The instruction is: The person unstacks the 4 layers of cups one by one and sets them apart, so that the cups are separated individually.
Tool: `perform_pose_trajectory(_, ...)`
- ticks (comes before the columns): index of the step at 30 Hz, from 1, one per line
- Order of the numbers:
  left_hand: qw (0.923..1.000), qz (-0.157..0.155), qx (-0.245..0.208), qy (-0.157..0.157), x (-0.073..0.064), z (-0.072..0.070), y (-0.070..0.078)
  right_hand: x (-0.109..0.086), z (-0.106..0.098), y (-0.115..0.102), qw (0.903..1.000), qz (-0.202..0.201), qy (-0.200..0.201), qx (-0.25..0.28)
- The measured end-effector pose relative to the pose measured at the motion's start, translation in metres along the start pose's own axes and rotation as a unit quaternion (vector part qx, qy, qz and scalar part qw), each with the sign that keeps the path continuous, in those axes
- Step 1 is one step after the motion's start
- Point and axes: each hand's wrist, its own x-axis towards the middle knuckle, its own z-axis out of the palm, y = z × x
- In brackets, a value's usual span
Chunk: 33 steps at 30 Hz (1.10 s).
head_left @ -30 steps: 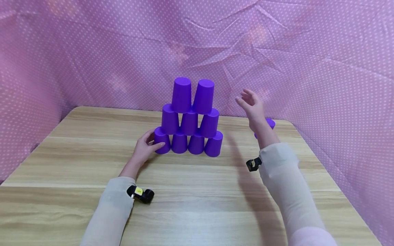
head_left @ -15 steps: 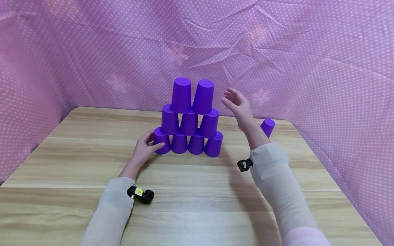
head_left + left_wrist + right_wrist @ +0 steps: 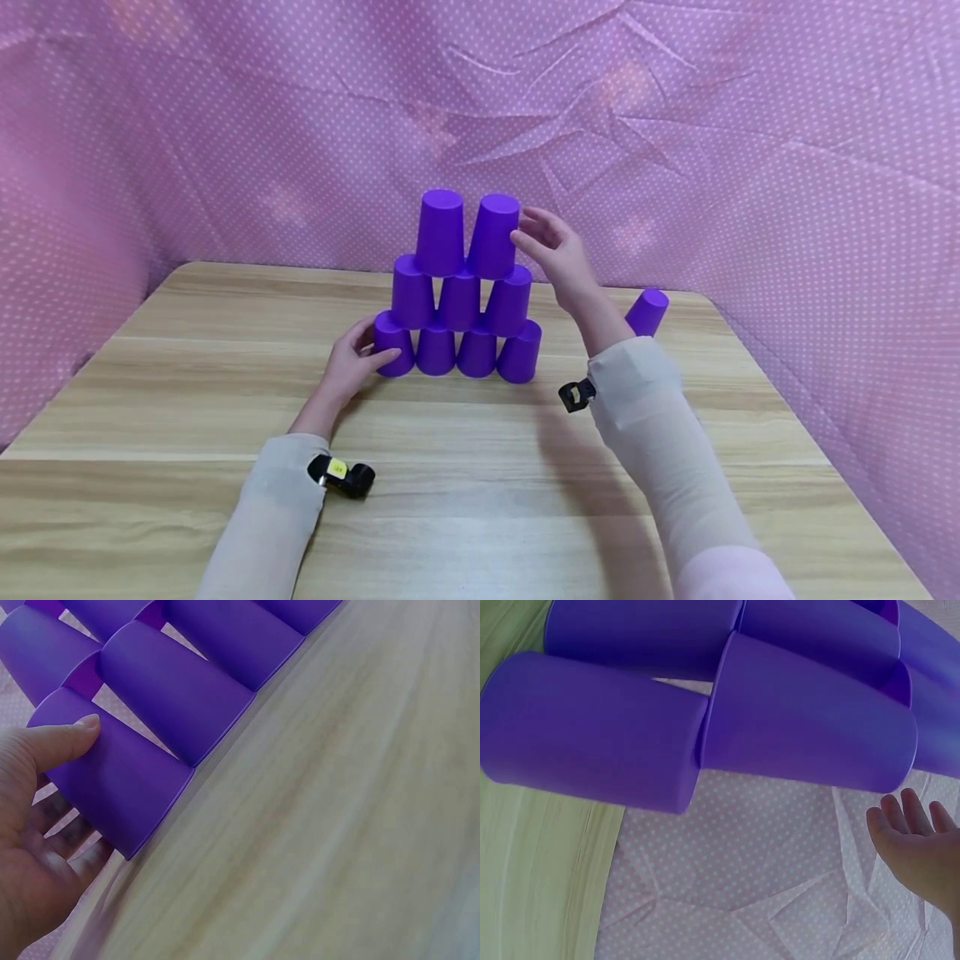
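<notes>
Purple cups stand upside down in a three-row pyramid. My left hand [image 3: 349,362] holds the leftmost bottom cup [image 3: 393,337]; in the left wrist view its thumb [image 3: 71,742] presses the front of that cup, the other fingers spread behind it. My right hand [image 3: 558,254] is raised at the right side of the upper right cup [image 3: 495,237], fingers loosely bent and gripping nothing. In the right wrist view these fingers lie just off the cups, near the middle-row cup [image 3: 810,712]. Beside the upper right cup stands the upper left cup [image 3: 441,233], with a narrow gap between them.
Another purple cup [image 3: 647,312] stands upside down at the back right, partly hidden behind my right forearm. The wooden table [image 3: 465,500] extends toward me, and pink dotted cloth [image 3: 315,142] hangs around its back and sides.
My right hand has moved left from the right of the pyramid to the side of the upper right cup. More of the lone cup shows now. The left hand stays put.
</notes>
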Motion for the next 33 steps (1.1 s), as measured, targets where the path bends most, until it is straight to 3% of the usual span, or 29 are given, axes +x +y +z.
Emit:
perform_pose_trajectory(16, 1.0000, 0.004, 0.008, 0.000, -0.001, 0.000, 0.002, 0.007, 0.014, -0.016, 0.9996, 0.021, -0.007, -0.017)
perform_pose_trajectory(33, 1.0000, 0.006, 0.002, -0.004, 0.004, -0.003, -0.001, 0.014, 0.024, -0.012, 0.9996, 0.018, 0.017, -0.015)
